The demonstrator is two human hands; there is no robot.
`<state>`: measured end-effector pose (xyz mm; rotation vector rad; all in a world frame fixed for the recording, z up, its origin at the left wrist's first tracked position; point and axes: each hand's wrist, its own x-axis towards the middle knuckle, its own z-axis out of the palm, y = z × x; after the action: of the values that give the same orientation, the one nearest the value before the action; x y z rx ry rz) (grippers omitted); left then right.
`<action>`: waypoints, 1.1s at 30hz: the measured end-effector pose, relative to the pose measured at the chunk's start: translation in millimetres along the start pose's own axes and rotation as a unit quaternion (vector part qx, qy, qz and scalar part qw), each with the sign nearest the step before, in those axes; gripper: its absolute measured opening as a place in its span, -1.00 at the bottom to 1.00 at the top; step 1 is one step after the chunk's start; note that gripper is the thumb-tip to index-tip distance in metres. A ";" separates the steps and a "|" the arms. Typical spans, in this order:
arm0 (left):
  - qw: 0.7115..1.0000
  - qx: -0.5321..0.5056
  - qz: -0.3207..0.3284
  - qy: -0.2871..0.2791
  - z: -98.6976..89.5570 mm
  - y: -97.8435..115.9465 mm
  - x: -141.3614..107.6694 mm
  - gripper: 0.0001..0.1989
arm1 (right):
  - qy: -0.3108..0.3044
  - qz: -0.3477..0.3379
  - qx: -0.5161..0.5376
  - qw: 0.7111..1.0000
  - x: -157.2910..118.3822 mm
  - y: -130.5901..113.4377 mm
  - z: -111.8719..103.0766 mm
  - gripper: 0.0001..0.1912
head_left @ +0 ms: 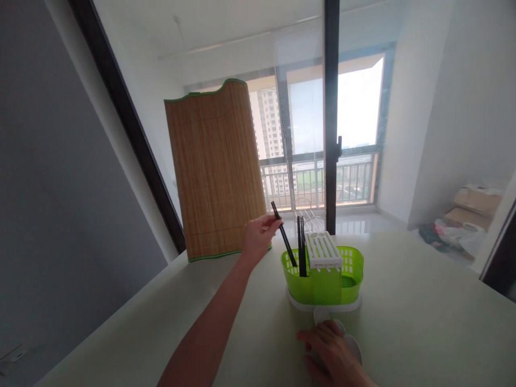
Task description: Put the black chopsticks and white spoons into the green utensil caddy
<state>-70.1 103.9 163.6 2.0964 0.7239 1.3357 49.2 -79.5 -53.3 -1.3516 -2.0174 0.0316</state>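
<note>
My left hand [261,234] pinches a pair of black chopsticks [286,239] near their upper ends. They slant down to the right, with their lower ends inside the left compartment of a bright green utensil caddy [325,290]. More black chopsticks [301,247] stand upright in that same compartment. In front of the caddy, my right hand [332,349] is curled over several white spoons [353,346] at the table's near side. Rounded spoon ends show past its fingers; the rest of the spoons is hidden beneath the hand.
A white slatted rack with small hooks [323,250] tops the caddy's middle. Left of it, a bamboo mat with green edging [215,172] stands upright on the white table [419,312]. A white wire rack [308,212] sits behind the caddy. Glass panels [306,107] rise beyond the table.
</note>
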 end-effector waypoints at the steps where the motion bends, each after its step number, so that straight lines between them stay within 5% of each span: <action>1: 1.000 0.010 -0.013 -0.016 9.0 -10.3 3.3 -0.77 | 0.001 -0.006 -0.009 1.000 -0.3 1.8 1.7 -0.58; 8: 0.996 0.041 -0.045 -0.062 47.5 -54.9 7.9 -0.82 | 0.051 -0.030 -0.055 0.997 -2.9 16.6 22.1 -0.73; 23: 0.990 0.010 -0.081 -0.115 70.1 -69.4 13.6 -0.83 | 0.056 -0.057 -0.084 0.993 -3.4 15.5 25.7 -0.82; 28: 0.997 0.044 -0.044 -0.046 57.8 -56.6 -1.3 -0.79 | 0.088 -0.084 -0.095 0.988 -1.1 11.4 25.5 -0.93; 33: 0.992 0.061 -0.016 0.109 50.1 -50.0 -57.8 -0.79 | 0.075 -0.176 -0.122 0.974 0.0 4.8 27.6 -0.73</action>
<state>-52.4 91.4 74.9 2.0415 0.9484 1.5554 37.7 -67.8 -76.0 -1.0806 -2.1509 -0.4785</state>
